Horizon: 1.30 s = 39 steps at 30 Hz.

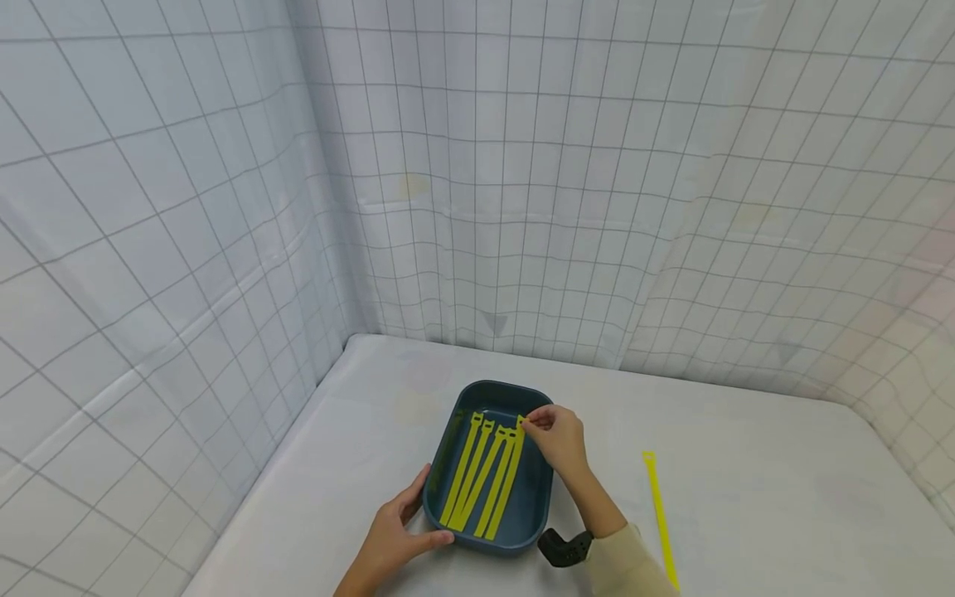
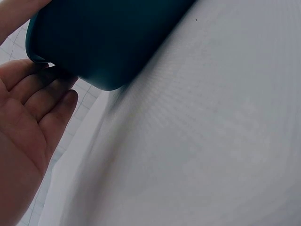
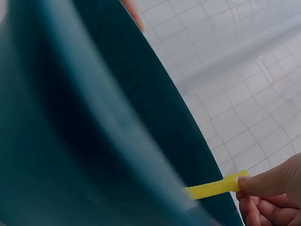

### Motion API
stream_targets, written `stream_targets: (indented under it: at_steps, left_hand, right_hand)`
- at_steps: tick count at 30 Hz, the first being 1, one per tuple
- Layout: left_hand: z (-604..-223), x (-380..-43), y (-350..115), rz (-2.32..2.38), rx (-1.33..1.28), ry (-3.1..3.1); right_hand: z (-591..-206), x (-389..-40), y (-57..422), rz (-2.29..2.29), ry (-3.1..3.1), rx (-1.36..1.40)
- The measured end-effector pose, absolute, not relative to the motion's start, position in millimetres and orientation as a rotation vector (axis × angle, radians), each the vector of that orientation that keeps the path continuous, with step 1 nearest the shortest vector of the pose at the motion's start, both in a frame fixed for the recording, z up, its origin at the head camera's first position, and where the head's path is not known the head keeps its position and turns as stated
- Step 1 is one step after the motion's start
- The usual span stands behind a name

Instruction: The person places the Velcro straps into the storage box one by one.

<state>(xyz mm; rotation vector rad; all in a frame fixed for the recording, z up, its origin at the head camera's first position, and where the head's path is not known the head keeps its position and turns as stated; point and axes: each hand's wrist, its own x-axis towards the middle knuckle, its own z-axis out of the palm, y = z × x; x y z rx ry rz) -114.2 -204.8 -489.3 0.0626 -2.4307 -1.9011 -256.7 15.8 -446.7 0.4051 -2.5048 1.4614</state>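
A dark teal plastic tub [image 1: 535,497] stands on the white-covered table, with several yellow slotted-head cable straps [image 1: 461,477] lying lengthwise inside. My left hand [image 1: 391,535] grips its near left corner, thumb at the near rim and fingers along the left wall. In the left wrist view those fingers bend against the outside of the tub [image 2: 108,47]. Over the far right part of the tub, my right hand [image 1: 559,439] pinches the head of the rightmost strap [image 1: 509,479] between thumb and fingers. The right wrist view shows that strap [image 3: 209,189] running down behind the tub's near rim.
One more yellow strap [image 1: 660,514] lies on the table [image 1: 783,497] to the right of my right forearm. A black wrist device [image 1: 563,549] sits at my right wrist, close to the tub. White grid-patterned curtains [image 1: 477,182] hang behind and at both sides.
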Motion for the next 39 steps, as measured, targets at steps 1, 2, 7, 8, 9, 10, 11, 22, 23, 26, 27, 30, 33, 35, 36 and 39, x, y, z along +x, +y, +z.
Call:
stream_targets:
  at_steps: [1,2,7,8,9,10,11,22,23,26,27,30,33,35,36,39]
  left_hand:
    - [-489.2,-114.4,-204.8,-1.901,0.065,-2.431]
    - [-489.1,-114.6,-204.8,-1.898,0.065,-2.432]
    - [-489.6,-114.7,-204.8,-1.881,0.057,-2.435]
    - [-489.7,-114.6,-204.8,-1.881,0.057,-2.434]
    - [-489.7,-114.6,-204.8,-1.883,0.056,-2.432]
    - [-489.6,-114.5,-204.8,-1.882,0.052,-2.431]
    - [-489.6,-114.5,-204.7,-1.883,0.050,-2.431]
    - [-489.5,-114.2,-204.6,-1.875,0.052,-2.433]
    - [-489.4,-114.3,-204.6,-1.872,0.052,-2.435]
    - [-489.4,-114.3,-204.7,-1.875,0.055,-2.435]
    - [-489.6,-114.3,-204.8,-1.873,0.055,-2.436]
    - [-490.3,-114.2,-205.3,-1.872,0.054,-2.431]
    - [-490.8,-114.0,-205.6,-1.874,0.047,-2.425]
    - [-491.1,-114.0,-205.6,-1.876,0.037,-2.420]
    - [-491.2,-114.0,-205.6,-1.874,0.031,-2.421]
    - [-491.3,-114.1,-205.3,-1.879,0.022,-2.413]
  right_hand:
    - [-446.1,-256.6,15.2,1.447,-2.503,0.404]
    - [-445.6,-256.4,14.5,1.429,-2.502,0.399]
    - [-444.5,-255.5,11.2,1.363,-2.534,0.349]
    - [-444.7,-255.7,10.8,1.354,-2.544,0.335]
    - [-444.9,-255.8,10.5,1.345,-2.553,0.323]
    - [-445.2,-255.9,10.2,1.343,-2.562,0.308]
    - [-445.2,-255.8,10.0,1.344,-2.567,0.292]
    - [-445.3,-255.3,9.1,1.292,-2.553,0.261]
    - [-444.9,-255.1,9.3,1.290,-2.551,0.257]
    - [-444.3,-254.7,10.8,1.283,-2.545,0.252]
    - [-444.3,-254.7,11.4,1.283,-2.543,0.251]
    - [-444.7,-255.0,13.3,1.281,-2.538,0.252]
    - [-445.2,-255.4,14.7,1.282,-2.526,0.253]
    - [-445.7,-255.9,15.2,1.278,-2.517,0.259]
    - [-446.0,-256.1,15.4,1.276,-2.514,0.262]
    - [-446.8,-257.1,15.3,1.269,-2.508,0.264]
